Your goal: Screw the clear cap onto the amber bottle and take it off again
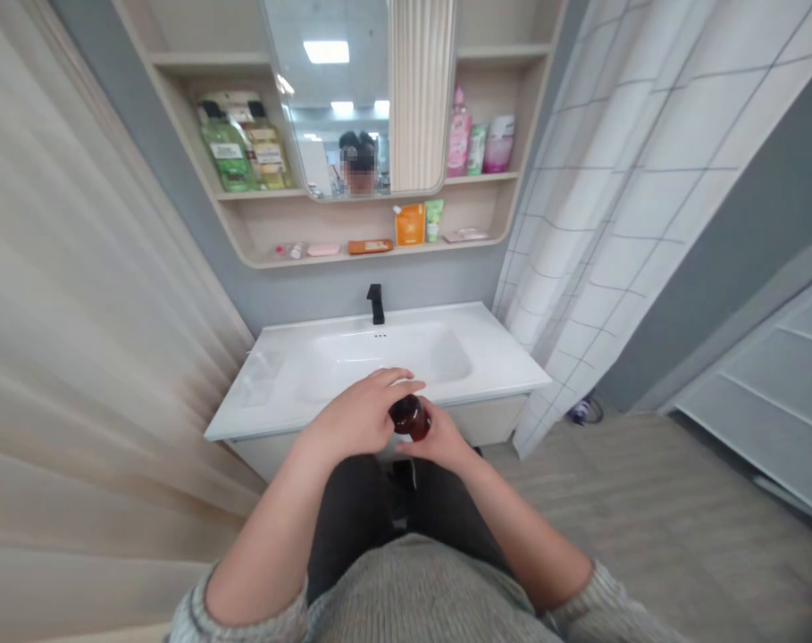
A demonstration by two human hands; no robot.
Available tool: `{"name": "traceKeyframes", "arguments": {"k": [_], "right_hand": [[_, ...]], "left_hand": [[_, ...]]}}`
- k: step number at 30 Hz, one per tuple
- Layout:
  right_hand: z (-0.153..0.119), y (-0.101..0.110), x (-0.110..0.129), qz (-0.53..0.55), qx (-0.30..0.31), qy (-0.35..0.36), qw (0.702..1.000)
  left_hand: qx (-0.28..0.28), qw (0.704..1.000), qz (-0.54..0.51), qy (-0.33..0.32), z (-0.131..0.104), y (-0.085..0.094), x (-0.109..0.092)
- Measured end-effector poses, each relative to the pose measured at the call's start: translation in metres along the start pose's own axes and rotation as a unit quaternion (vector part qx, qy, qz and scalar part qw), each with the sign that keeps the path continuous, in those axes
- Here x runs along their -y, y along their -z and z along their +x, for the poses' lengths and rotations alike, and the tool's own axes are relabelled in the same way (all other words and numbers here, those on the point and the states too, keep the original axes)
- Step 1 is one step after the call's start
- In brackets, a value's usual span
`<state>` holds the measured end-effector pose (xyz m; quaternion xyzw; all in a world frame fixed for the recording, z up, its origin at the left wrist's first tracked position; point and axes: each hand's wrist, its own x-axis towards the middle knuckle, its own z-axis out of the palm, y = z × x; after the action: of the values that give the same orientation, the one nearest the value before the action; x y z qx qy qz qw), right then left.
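Note:
A dark amber bottle point(411, 418) is in front of me, just short of the sink's front edge. My right hand point(439, 435) is wrapped round its body from the right, thumb and fingers on either side. My left hand point(369, 406) reaches over from the left, with its fingers curled about the bottle's top. That top is mostly hidden behind the left fingers, so I cannot see whether a cap is on it. Past my hands lies the white sink basin point(439, 353) with a black tap point(376, 304) behind it.
A clear tray-like item point(262, 377) lies at the counter's left. Above the tap hangs a mirror cabinet point(379, 257) with bottles, an orange pouch point(410, 225) and an orange box point(371, 246) on its shelves. Curtains point(566, 205) flank both sides.

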<state>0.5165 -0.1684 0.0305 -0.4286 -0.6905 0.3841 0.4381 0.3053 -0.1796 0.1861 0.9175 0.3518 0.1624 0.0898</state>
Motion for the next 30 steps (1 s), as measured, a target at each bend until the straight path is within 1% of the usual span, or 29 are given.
{"name": "traceKeyframes", "arguments": {"k": [2, 3, 5, 6, 8, 10, 13, 15, 17, 18, 20, 21, 23, 27, 30], "right_hand": [[0.000, 0.001, -0.002, 0.007, 0.002, 0.000, 1.000], [0.000, 0.001, -0.002, 0.010, 0.004, 0.000, 1.000], [-0.001, 0.002, -0.001, 0.004, 0.008, -0.001, 1.000], [-0.001, 0.002, 0.000, -0.003, 0.011, 0.000, 1.000], [-0.002, 0.003, 0.000, -0.015, 0.020, 0.001, 1.000], [-0.002, 0.004, -0.001, -0.006, 0.034, 0.003, 0.999], [-0.002, 0.005, -0.008, 0.033, 0.058, 0.008, 0.998], [0.000, 0.006, -0.015, 0.056, 0.067, 0.010, 0.996], [0.004, 0.007, -0.023, 0.081, 0.063, 0.004, 0.995], [0.006, 0.008, -0.027, 0.094, 0.054, -0.001, 0.994], [0.013, 0.014, -0.036, 0.110, 0.018, -0.018, 0.994], [0.017, 0.020, -0.041, 0.106, -0.008, -0.027, 0.994], [0.028, 0.034, -0.053, 0.078, -0.062, -0.042, 0.994], [0.057, 0.078, -0.084, 0.004, -0.161, -0.065, 0.985], [0.080, 0.115, -0.111, -0.033, -0.245, -0.101, 0.964]], "left_hand": [[-0.018, 0.999, 0.015, 0.042, 0.002, -0.004, 0.000], [-0.018, 0.997, 0.027, 0.070, 0.004, -0.006, 0.000], [0.000, 0.993, 0.048, 0.111, 0.007, -0.007, 0.001], [0.014, 0.992, 0.053, 0.115, 0.008, -0.007, 0.002], [0.037, 0.994, 0.051, 0.092, 0.010, -0.007, 0.004], [0.045, 0.996, 0.044, 0.061, 0.009, -0.006, 0.005], [0.050, 0.997, 0.037, 0.048, 0.007, -0.006, 0.006], [0.042, 0.998, 0.022, 0.045, 0.007, -0.008, 0.008], [0.010, 0.999, -0.015, 0.051, 0.006, -0.012, 0.015], [-0.010, 0.997, -0.038, 0.062, 0.006, -0.015, 0.022], [-0.040, 0.991, -0.075, 0.102, 0.005, -0.025, 0.044], [-0.045, 0.987, -0.080, 0.129, 0.004, -0.031, 0.059], [-0.039, 0.980, -0.050, 0.187, 0.002, -0.047, 0.093], [-0.006, 0.958, 0.040, 0.284, -0.006, -0.087, 0.161], [0.008, 0.933, 0.074, 0.351, -0.013, -0.116, 0.198]]}}
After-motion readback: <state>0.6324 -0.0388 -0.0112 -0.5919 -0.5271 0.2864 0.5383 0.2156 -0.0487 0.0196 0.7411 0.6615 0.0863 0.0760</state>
